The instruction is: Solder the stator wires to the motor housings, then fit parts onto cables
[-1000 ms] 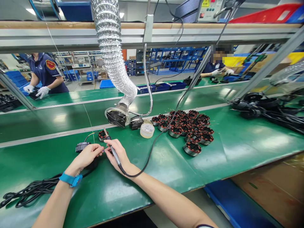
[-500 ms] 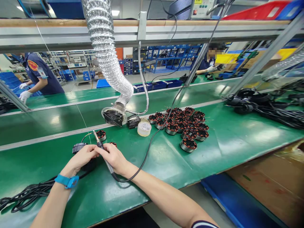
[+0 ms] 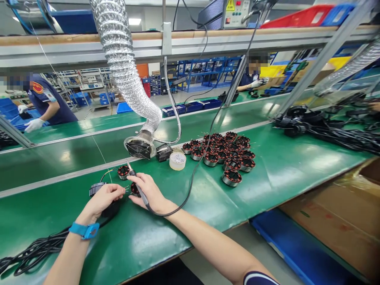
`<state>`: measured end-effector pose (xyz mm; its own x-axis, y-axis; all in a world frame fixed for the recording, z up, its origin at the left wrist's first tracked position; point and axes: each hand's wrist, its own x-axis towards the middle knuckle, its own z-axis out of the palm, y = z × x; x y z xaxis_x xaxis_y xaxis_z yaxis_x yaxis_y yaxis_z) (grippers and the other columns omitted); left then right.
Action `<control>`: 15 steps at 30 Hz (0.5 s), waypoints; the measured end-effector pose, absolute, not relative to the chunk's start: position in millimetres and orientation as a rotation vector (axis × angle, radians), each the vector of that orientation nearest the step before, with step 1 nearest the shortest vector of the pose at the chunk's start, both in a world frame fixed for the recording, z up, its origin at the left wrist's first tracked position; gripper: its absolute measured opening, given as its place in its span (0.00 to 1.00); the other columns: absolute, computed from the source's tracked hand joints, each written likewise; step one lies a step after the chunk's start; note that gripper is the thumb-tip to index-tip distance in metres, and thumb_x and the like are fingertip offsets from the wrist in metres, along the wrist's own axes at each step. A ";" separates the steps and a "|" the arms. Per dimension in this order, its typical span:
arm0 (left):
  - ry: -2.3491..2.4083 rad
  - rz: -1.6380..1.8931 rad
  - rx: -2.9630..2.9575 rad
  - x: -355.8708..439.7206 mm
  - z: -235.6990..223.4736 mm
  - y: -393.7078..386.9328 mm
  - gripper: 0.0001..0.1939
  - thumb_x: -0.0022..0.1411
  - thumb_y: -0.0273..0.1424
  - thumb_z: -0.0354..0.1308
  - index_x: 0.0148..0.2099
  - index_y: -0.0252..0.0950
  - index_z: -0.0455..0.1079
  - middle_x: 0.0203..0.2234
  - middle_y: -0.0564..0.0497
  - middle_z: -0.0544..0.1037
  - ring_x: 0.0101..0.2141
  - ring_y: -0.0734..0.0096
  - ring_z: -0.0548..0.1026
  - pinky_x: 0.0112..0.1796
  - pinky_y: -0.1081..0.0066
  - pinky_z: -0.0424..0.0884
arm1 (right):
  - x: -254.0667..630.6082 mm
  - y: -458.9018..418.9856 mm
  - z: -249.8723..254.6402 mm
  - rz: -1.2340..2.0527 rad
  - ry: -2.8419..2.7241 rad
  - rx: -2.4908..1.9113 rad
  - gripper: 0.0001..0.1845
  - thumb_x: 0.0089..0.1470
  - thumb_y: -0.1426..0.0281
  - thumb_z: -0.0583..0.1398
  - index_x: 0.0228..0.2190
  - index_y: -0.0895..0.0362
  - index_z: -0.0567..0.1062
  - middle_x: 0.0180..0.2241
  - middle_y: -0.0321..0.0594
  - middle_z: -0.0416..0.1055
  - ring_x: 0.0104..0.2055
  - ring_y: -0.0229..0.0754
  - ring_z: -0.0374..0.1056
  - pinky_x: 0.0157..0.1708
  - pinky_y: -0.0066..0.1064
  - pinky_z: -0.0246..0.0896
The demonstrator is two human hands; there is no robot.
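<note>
A soldering iron (image 3: 142, 193) lies in my right hand (image 3: 152, 194), its metal tip pointing up and away. The thumb and fingers of that hand are at a copper-wound motor stator (image 3: 135, 189), which they partly hide. My left hand (image 3: 107, 198), with a blue wrist strap, has thumb and forefinger pinched together at thin wire ends (image 3: 126, 189) beside that stator. Just beyond stands another stator (image 3: 123, 172) with coloured wires. A grey round housing (image 3: 95, 189) sits behind my left hand, and a dark round part under the hand is mostly covered.
Many stators (image 3: 221, 152) stand grouped at centre right. A fume duct (image 3: 139, 145), a black block (image 3: 164, 152) and a clear round tub (image 3: 177, 161) are at the back. The iron's cord (image 3: 190, 190) crosses the bench. Black cables (image 3: 38, 247) lie left. Two co-workers are opposite.
My hands have moved apart. The right hand has opened its thumb and fingers about the stator, still holding the iron, and thin wire ends now show at my left fingertips.
</note>
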<state>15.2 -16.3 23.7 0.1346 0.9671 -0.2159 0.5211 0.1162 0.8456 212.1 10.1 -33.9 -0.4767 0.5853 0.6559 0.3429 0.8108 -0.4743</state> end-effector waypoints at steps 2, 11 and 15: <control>1.511 0.628 1.522 15.9 25.3 -16.9 0.24 0.49 0.53 0.60 0.24 0.35 0.68 0.22 0.52 0.71 0.26 0.70 0.62 0.29 0.71 0.58 | 218.9 14.6 -31.0 0.411 -2.170 -0.692 0.42 0.47 0.72 0.69 0.60 0.52 0.60 0.51 0.47 0.64 0.53 0.50 0.62 0.55 0.43 0.59; 1.561 0.636 1.574 23.4 24.1 -17.9 0.25 0.47 0.55 0.59 0.24 0.35 0.70 0.20 0.52 0.71 0.25 0.69 0.64 0.29 0.70 0.59 | 203.6 17.3 -48.4 0.479 -2.009 -0.842 0.38 0.47 0.72 0.70 0.57 0.53 0.63 0.45 0.43 0.65 0.46 0.46 0.65 0.47 0.37 0.65; 1.615 0.669 1.594 23.4 20.3 -15.0 0.26 0.47 0.55 0.58 0.23 0.35 0.71 0.19 0.51 0.72 0.24 0.68 0.65 0.29 0.70 0.59 | 196.7 16.7 -54.8 0.466 -1.932 -0.906 0.41 0.44 0.71 0.71 0.57 0.52 0.63 0.45 0.43 0.64 0.44 0.45 0.66 0.46 0.37 0.66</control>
<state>23.4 -15.0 20.3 0.0641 0.9864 -0.1511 0.5905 0.0846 0.8026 196.7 16.7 -54.8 -0.3046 0.7524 0.5840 0.4034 0.6573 -0.6365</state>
